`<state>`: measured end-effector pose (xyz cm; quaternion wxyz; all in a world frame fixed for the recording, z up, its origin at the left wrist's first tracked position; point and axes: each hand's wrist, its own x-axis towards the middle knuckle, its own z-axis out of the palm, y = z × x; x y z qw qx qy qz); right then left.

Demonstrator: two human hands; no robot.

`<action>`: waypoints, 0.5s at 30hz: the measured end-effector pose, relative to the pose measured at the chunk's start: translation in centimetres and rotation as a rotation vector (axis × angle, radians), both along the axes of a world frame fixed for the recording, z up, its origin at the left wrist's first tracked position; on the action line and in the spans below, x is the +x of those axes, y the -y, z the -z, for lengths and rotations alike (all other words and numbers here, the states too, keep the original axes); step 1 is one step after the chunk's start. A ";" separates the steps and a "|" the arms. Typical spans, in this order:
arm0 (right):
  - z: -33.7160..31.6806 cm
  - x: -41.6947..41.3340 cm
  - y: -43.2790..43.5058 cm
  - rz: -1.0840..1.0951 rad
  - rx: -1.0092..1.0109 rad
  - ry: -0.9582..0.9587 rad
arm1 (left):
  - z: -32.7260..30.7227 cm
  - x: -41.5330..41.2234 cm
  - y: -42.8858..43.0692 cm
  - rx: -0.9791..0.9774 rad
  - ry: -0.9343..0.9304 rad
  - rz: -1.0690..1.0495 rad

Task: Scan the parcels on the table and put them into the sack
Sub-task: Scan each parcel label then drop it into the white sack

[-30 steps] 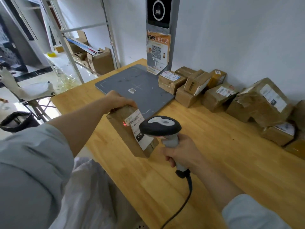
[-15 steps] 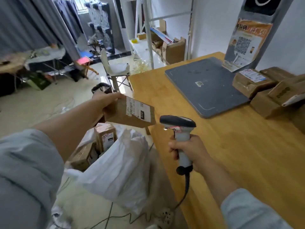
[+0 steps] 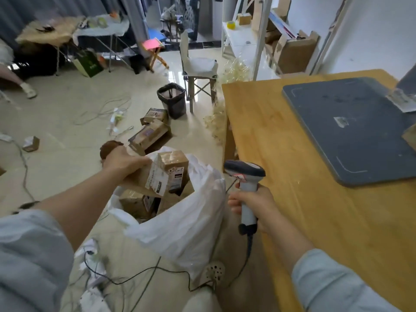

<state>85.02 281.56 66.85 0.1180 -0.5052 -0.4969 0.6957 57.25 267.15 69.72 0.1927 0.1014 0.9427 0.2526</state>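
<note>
I see my left arm stretched forward and down. The left hand (image 3: 122, 162) grips a brown parcel (image 3: 149, 180) by its upper end, fingers curled over it, tilted just above the open mouth of the white sack (image 3: 180, 224) standing on the floor beside the tabletop (image 3: 315, 210). My right hand (image 3: 253, 207) is wrapped around the upright scanner (image 3: 245, 174) at the tabletop's edge.

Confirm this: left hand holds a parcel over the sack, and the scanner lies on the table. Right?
No. The scanner does not lie on the table; the right hand grips its handle, as the head view shows. The left hand does hold a parcel over the sack.
</note>
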 end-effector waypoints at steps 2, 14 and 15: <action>1.8 -3.8 -1.4 -0.023 0.010 0.082 | 1.7 -1.6 -0.4 0.009 0.012 0.004; 9.6 -19.3 -6.7 -0.493 0.336 0.508 | 9.6 -9.0 -2.9 0.024 0.302 -0.077; 10.3 -19.6 -6.8 -0.535 0.364 0.552 | 10.1 -9.2 -2.9 0.020 0.315 -0.073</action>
